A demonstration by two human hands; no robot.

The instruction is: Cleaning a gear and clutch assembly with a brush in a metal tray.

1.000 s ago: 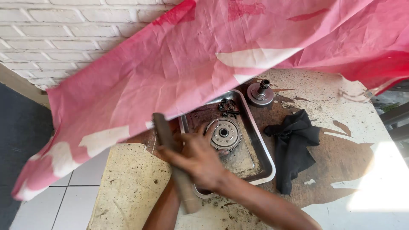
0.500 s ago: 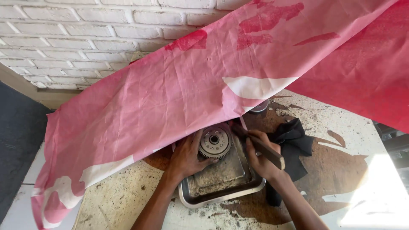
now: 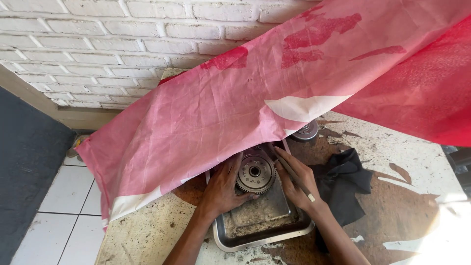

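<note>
A round toothed gear assembly (image 3: 255,173) stands in a dirty metal tray (image 3: 267,235) on a stained workbench. My left hand (image 3: 223,189) grips the gear's left side. On the gear's right side rests my right hand (image 3: 294,184), which also holds a thin stick-like tool (image 3: 294,175) slanting toward the wrist. A large pink and red cloth (image 3: 235,108) hangs over the bench and hides the far end of the tray.
A black rag (image 3: 343,184) lies right of the tray. A second round metal part (image 3: 306,131) peeks out under the cloth at the back. A white brick wall (image 3: 98,49) stands behind; white floor tiles (image 3: 59,206) and a dark mat (image 3: 24,181) lie left.
The view has shifted and the cloth now covers more of the tray. Both hands have closed in around the gear; a second ago only the left hand, holding a wooden handle, was in view.
</note>
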